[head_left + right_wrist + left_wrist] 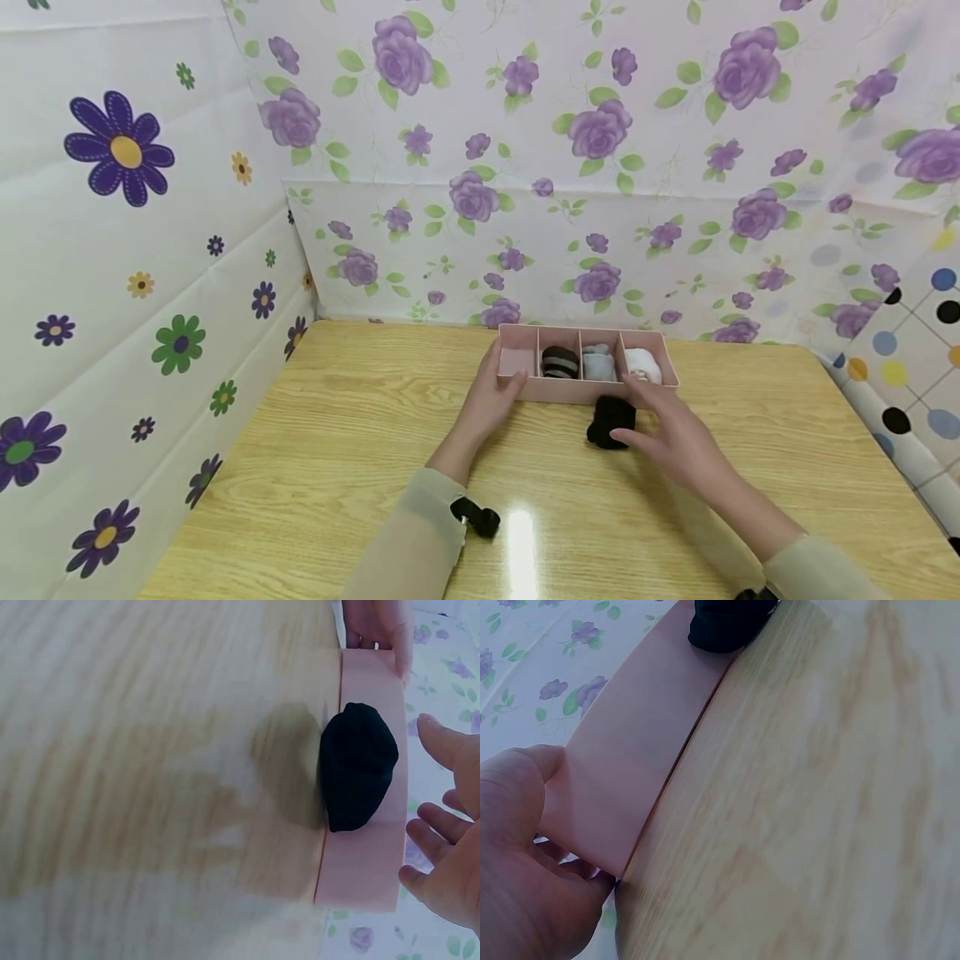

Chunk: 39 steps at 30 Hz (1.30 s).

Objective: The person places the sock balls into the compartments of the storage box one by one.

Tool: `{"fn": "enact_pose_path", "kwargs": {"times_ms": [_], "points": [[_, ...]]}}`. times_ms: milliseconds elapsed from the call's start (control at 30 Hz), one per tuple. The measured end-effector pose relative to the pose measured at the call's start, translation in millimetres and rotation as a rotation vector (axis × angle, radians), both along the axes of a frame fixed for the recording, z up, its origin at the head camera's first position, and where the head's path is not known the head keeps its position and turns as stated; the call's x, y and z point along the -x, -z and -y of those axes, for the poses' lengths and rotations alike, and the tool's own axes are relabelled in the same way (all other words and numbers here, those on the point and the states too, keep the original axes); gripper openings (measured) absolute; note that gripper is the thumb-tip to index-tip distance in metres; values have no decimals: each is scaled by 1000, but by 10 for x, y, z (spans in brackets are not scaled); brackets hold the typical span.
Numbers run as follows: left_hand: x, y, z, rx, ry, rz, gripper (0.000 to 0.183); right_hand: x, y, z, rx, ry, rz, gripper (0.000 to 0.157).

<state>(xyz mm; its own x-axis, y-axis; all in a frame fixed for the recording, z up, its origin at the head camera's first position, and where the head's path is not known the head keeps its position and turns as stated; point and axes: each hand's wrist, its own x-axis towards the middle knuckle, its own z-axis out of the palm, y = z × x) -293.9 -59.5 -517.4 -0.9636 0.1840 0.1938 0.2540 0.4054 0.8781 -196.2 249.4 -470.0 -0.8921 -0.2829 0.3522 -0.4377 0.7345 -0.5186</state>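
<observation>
A long pink divided box (555, 389) stands toward the back of the table. My left hand (486, 402) grips its left end, thumb on the front wall (630, 727) and fingers around the end. From left to right, the box has a bare compartment, a black-and-grey striped rolled sock (560, 362), a grey sock bundle (598, 364) and a white one (642, 365). A black rolled sock bundle (611, 423) lies before the front wall. Close to it, my right hand (678, 437) has its fingers spread and holds nothing, fingertips near the box's right front.
The wood-grain table (360, 433) extends to both sides and in front. Flowered cloth (450, 250) hangs behind its far edge, and another patterned cloth (150, 333) runs along the left side. Spotted cloth (915, 367) lines the right.
</observation>
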Motion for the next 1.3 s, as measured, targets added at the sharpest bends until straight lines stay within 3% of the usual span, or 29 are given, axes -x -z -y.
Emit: {"fn": "enact_pose_path", "kwargs": {"times_ms": [200,300,433,667,800,867,1100,1300], "points": [[94,173,20,-28,10,-53,85,-62,34,-10,-15,27,26,82],[99,185,19,-34,12,-61,86,-69,54,-25,-20,27,27,82],[21,58,4,-37,9,-17,85,-62,95,-48,-33,28,54,84],[16,25,-10,-5,0,-12,84,-44,165,-75,-62,36,109,86],[50,101,11,-37,15,-45,86,-39,185,-82,-67,34,129,87],[110,205,25,-33,13,-72,87,-33,195,-83,-67,34,135,87],[86,169,35,-89,29,-58,90,-3,243,-87,-67,29,157,89],[172,273,26,-45,11,-79,88,13,274,-86,-77,28,147,87]]}}
